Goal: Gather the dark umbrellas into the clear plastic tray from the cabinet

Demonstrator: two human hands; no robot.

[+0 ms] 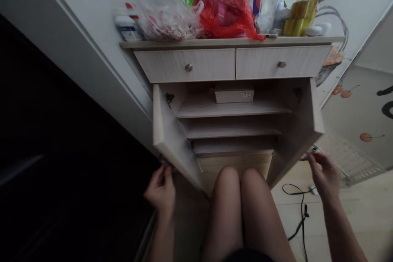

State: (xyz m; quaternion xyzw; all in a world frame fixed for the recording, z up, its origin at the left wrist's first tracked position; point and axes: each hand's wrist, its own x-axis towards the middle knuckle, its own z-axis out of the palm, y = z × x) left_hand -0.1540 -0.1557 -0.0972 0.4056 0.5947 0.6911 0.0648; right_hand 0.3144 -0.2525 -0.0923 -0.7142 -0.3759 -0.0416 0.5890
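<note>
Both doors of a pale wooden cabinet (184, 64) stand swung out toward me. My left hand (161, 188) is closed at the outer face of the left door (175, 135), its fingers pinched on the knob there, which is mostly hidden. On the other side, my right hand (325, 174) pinches the knob of the right door (296, 135), fingers curled at the door's outer face. Between the doors, shelves show inside, and a white box (235, 95) with a small label sits on the top one.
Above the doors are two drawers with round knobs (281, 64). Bags, including a red plastic bag (225, 10), a white bottle (127, 28) and a yellow package (301, 16) crowd the cabinet top. A black cable (302, 213) lies on the floor at right. My knees are between the doors.
</note>
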